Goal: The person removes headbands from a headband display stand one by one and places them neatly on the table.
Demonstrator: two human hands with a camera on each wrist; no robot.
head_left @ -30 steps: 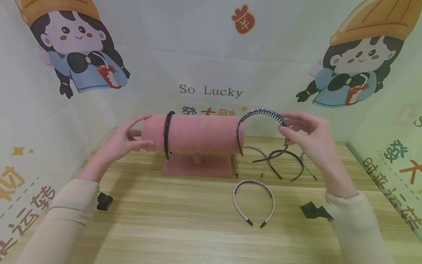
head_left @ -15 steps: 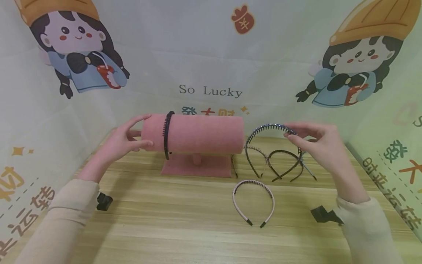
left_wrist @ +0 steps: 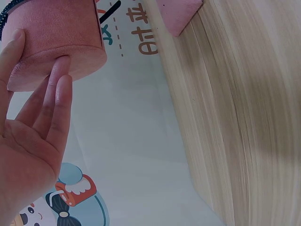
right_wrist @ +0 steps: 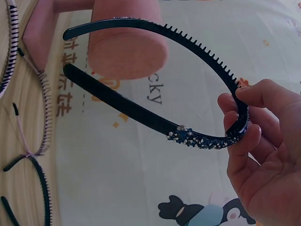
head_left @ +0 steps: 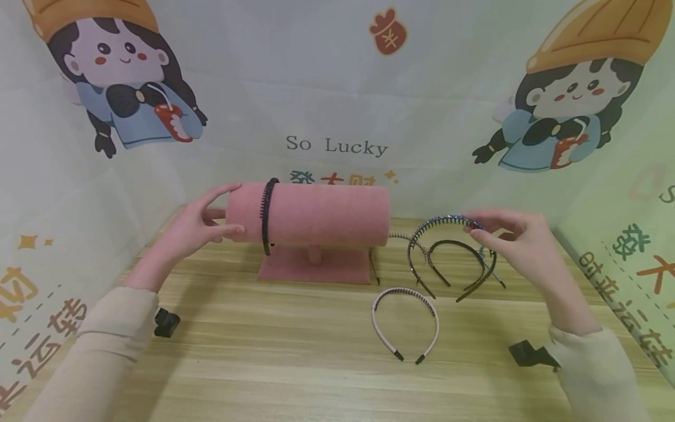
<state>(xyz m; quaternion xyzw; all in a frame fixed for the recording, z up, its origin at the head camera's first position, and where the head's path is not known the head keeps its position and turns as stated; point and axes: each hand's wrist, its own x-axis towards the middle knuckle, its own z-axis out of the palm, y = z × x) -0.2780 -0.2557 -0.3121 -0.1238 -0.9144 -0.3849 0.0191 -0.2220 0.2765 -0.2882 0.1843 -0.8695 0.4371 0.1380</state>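
My left hand (head_left: 197,225) grips the left end of a pink velvet headband stand (head_left: 327,214), thumb at the front and a finger over the top. In the left wrist view, other fingertips touch the round end face of its roll. A black toothed headband (head_left: 267,220) sits around the roll near that end. To the right of the stand, my right hand (head_left: 519,237) pinches a dark headband (right_wrist: 197,140) between thumb and fingers. Blue and silver stones cover its top, and comb teeth line its inside. Its two tips point down in the head view.
A pale pink headband (head_left: 403,289) lies on the wooden table (head_left: 295,363) in front of the stand. Behind the held one are a smaller black headband (head_left: 453,242), a light toothed one (head_left: 401,235) and a blue-ended one (head_left: 498,276). Printed cloth (head_left: 337,88) surrounds the table.
The right hand has moved right and down with the jewelled headband, taking it off the roll's right end and clear of it. The left hand and the stand have stayed put.
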